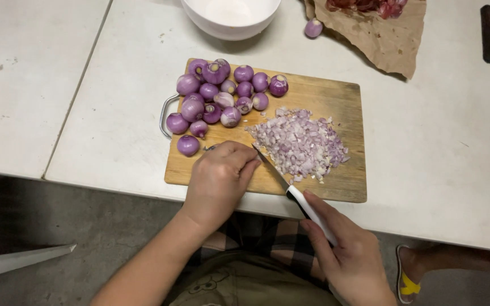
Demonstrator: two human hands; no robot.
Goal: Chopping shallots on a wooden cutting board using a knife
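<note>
Your right hand [350, 255] grips a white-handled knife [293, 195]; your left hand [219, 178] curls over something hidden on the wooden cutting board [344, 99], between whole shallots [222, 93] and the chopped pile [301, 144]. The board sits on a white worktop [438, 147] with a bowl [231, 17] and brown paper [387, 39]; grey concrete floor [58, 215] below.

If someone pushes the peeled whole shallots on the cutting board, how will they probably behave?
The shallots look round and smooth, so they would likely roll, perhaps off the cutting board, which has no raised edge. Their peeled skins look shiny, so they may be slippery. The one beside the left hand lies apart and would probably roll first.
</note>
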